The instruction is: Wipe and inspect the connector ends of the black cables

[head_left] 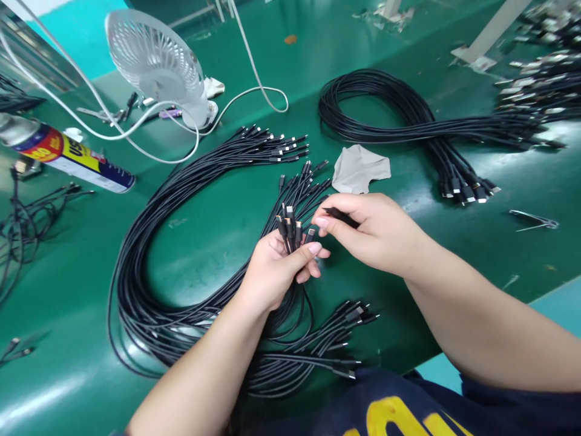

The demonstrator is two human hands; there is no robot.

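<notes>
My left hand (276, 266) is closed round a small bunch of black USB cables (290, 229), their metal-tipped plugs standing up above the thumb. Just to its right, my right hand (372, 233) pinches a slim black tool (340, 215) that looks like tweezers. Its tip points left, apart from the plugs. A large curved bundle of black cables (131, 266) lies round the left hand. More plug ends from it fan out behind the hands and below them. A crumpled grey cloth (361, 169) rests on the table just behind my right hand.
On the green table (200, 248), a white fan (154, 57) with a looping white cord stands at back left, near a spray can (72, 154). A second cable coil (376, 103) lies at back right. A nail clipper (534, 219) is at right. Loose cables (27, 224) lie left.
</notes>
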